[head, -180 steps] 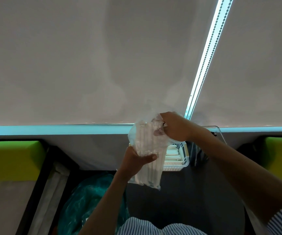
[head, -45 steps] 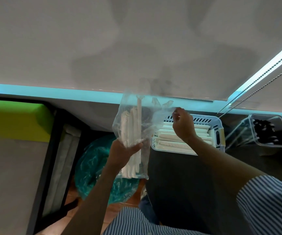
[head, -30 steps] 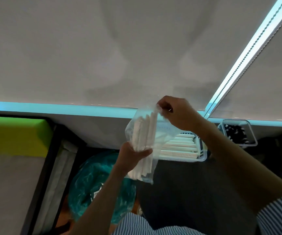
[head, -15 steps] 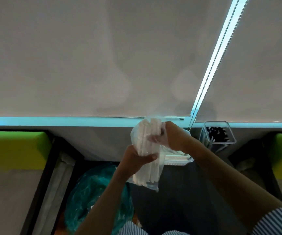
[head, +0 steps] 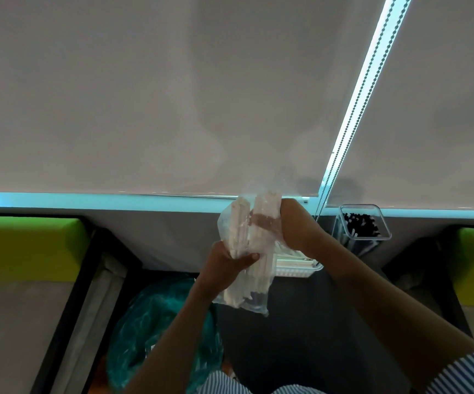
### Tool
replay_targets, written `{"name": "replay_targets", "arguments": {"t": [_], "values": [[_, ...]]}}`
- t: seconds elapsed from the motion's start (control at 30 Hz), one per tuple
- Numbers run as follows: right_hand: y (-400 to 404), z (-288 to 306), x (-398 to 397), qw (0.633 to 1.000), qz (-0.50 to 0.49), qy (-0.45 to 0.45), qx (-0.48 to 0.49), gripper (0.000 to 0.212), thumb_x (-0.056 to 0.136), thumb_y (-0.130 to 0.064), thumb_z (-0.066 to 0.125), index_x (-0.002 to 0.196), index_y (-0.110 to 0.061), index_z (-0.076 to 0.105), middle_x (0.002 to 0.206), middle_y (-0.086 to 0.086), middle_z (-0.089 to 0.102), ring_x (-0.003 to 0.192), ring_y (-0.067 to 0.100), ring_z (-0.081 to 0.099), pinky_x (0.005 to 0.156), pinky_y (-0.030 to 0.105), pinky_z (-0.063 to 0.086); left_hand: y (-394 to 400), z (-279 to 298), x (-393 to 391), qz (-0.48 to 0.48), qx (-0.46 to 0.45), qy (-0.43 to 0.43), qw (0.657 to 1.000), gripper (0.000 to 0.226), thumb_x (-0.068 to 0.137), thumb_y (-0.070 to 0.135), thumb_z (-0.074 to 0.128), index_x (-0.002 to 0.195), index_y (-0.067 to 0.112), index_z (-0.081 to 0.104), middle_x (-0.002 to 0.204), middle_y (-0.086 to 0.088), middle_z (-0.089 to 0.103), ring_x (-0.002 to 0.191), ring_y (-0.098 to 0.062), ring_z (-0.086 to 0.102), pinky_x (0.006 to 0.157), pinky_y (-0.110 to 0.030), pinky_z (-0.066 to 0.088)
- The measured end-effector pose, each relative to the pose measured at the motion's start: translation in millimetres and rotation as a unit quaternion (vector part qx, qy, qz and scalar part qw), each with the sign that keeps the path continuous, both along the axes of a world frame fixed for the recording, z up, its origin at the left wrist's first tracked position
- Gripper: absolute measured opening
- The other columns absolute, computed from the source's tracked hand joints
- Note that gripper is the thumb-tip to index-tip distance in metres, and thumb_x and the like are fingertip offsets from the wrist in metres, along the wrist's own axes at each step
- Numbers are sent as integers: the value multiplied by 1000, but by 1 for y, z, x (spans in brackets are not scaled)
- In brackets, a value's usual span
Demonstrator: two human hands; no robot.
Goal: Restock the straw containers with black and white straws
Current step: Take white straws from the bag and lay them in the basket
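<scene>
**Inspector A:** Begin with the largest item and work down, placing everything against the white basket.

**Inspector B:** A grey roller blind (head: 173,95) fills the area above and behind the white basket (head: 295,268). Its bead chain (head: 352,115) hangs down to a point just behind the basket's right end. The dark counter (head: 301,322) carries the basket. A teal plastic bag (head: 156,322) sits below and left of the basket, off the counter edge.

**Inspector A:** Containers?

**Inspector B:** The white basket holds white straws lying flat and is largely hidden by the hands. A clear container (head: 362,226) of black straws (head: 361,223) stands upright just to the right of the basket.

**Inspector A:** The stock in hand?

**Inspector B:** A clear bag (head: 247,251) of white straws (head: 261,265) is held upright in the air directly in front of the basket, overlapping its left part.

**Inspector A:** State of the hands?

**Inspector B:** The left hand (head: 227,265) grips the clear bag about its middle, thumb across the front. The right hand (head: 289,223) has its fingers inside the bag's open top, curled round a bundle of white straws whose ends project above the rim. Whether the bundle is clear of the remaining straws cannot be told.
</scene>
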State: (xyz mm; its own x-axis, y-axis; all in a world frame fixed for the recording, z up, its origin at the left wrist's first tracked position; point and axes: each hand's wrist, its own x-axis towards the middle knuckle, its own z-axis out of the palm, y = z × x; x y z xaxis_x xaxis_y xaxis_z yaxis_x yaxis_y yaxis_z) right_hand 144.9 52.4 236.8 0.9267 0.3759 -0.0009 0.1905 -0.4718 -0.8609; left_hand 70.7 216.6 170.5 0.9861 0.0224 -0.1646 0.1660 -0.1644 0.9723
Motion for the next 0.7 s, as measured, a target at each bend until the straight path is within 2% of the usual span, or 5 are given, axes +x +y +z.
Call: {"name": "replay_targets", "arguments": {"t": [0.1,0.2,0.27,0.5,0.7], "values": [[-2,9,2,998,-4,27,62,17,94,-27,68,87,-14,77,86,3,76,83,24,73,86,48,59,4,-2,-3,16,4,5,1000,18,83,15,80,90,27,70,89,7,75,84,-4,74,73,-23,60],[-4,22,3,992,1,42,116,18,95,-19,67,96,-3,73,94,13,75,88,24,73,77,27,59,7,-5,-7,33,22,12,999,16,81,16,82,84,27,70,84,8,75,78,-4,74,70,-22,59],[-4,28,2,991,8,43,130,22,96,-21,65,101,-1,71,97,12,76,89,20,74,78,21,58,9,-7,-9,37,27,14,999,15,81,16,82,82,25,70,83,6,75,77,-5,74,68,-21,58],[-3,23,0,988,-14,44,147,14,101,-18,58,98,-14,70,100,4,77,100,25,72,100,52,53,18,-15,-16,46,41,23,998,10,80,20,83,80,21,73,82,-4,77,76,-13,75,69,-25,60],[-1,34,2,976,-55,29,211,17,99,-15,60,109,-2,65,102,11,76,97,26,74,98,52,54,35,-26,-19,56,70,38,995,17,79,27,85,83,13,76,83,-9,76,76,-18,75,71,-35,64]]}}
